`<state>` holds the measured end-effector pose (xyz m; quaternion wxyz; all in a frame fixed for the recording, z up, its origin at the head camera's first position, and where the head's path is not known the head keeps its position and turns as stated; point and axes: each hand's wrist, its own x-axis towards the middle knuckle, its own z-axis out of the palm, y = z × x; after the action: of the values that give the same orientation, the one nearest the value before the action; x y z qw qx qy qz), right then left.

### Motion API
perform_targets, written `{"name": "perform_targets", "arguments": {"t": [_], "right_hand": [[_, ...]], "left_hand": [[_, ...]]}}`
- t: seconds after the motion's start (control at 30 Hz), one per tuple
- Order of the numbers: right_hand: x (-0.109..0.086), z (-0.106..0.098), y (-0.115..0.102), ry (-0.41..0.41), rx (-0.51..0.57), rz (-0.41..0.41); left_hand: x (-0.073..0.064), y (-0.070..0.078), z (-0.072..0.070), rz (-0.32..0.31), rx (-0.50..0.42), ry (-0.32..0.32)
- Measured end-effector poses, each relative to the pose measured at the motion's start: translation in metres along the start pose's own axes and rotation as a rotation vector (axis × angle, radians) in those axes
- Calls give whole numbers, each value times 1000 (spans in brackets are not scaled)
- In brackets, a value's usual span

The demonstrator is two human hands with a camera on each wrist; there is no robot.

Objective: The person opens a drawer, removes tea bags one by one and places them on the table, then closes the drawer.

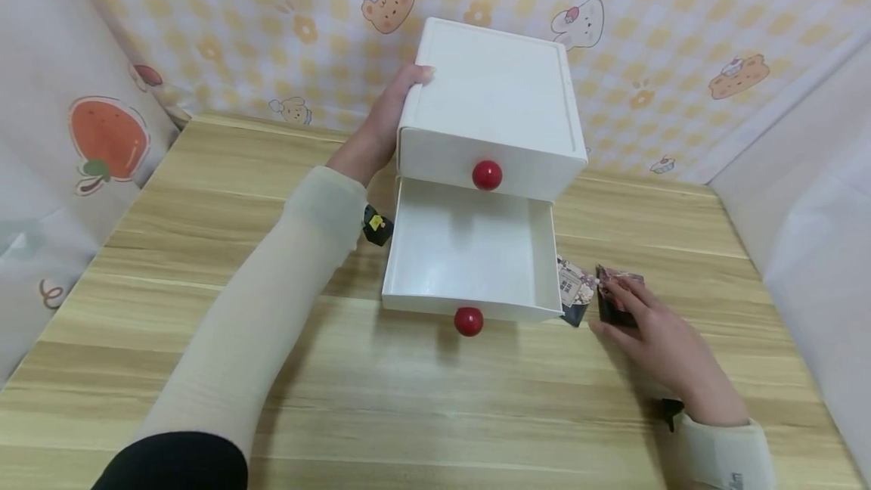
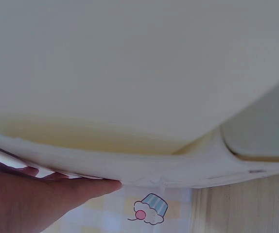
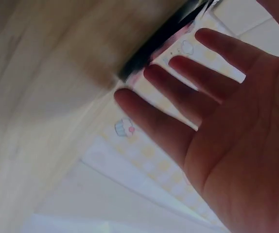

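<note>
A white two-drawer box [image 1: 497, 89] has its upper drawer closed and its lower drawer [image 1: 469, 248] pulled out, with nothing inside. Each drawer carries a round red knob [image 1: 487, 175]. My left hand [image 1: 381, 119] holds the box at its left side, thumb over the top edge; some of its fingers are hidden behind the box. To the right, my right hand [image 1: 663, 331] has its fingers extended, the tips on a dark packet with a reddish print [image 1: 615, 308]. Next to that lies a black packet with a floral label [image 1: 574, 289], partly hidden by the drawer.
A black item with a yellow mark [image 1: 376, 225] lies left of the drawer, partly behind the left sleeve. Another small black item [image 1: 670, 408] shows beside the right wrist. The wooden table [image 1: 435, 414] meets a patterned cloth [image 1: 306, 44] at the back and white cloth at both sides.
</note>
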<state>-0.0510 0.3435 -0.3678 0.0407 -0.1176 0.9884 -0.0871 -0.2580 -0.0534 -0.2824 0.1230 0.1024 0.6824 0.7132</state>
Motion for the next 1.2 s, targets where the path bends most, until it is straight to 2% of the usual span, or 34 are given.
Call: {"name": "perform_targets", "arguments": {"t": [0.13, 0.2, 0.3, 0.47, 0.63, 0.8, 0.9, 1.03, 1.2], "right_hand": [[-1, -2, -2, 60, 8, -46], [-1, -4, -6, 121, -10, -79], [-2, -8, -16, 252, -27, -162], [-2, -17, -44, 491, -29, -352], [2, -26, -77, 712, -51, -553], [6, -31, -106, 904, 32, -760], [9, -32, -120, 1029, 78, -819], [12, -28, -133, 1113, 107, -861], [17, -23, -152, 1060, 24, -955]], "left_hand": [[0, 0, 0, 5, -2, -8], [0, 1, 0, 6, -9, -9], [0, 1, 0, -1, 3, -12], [0, 1, 0, -16, 27, -8], [-1, 1, 0, -16, 11, 0], [0, 0, 0, -22, 2, 0], [1, 0, 0, -11, 12, -6], [1, 0, 1, 8, 9, -15], [0, 0, 0, 4, -10, -10]]}}
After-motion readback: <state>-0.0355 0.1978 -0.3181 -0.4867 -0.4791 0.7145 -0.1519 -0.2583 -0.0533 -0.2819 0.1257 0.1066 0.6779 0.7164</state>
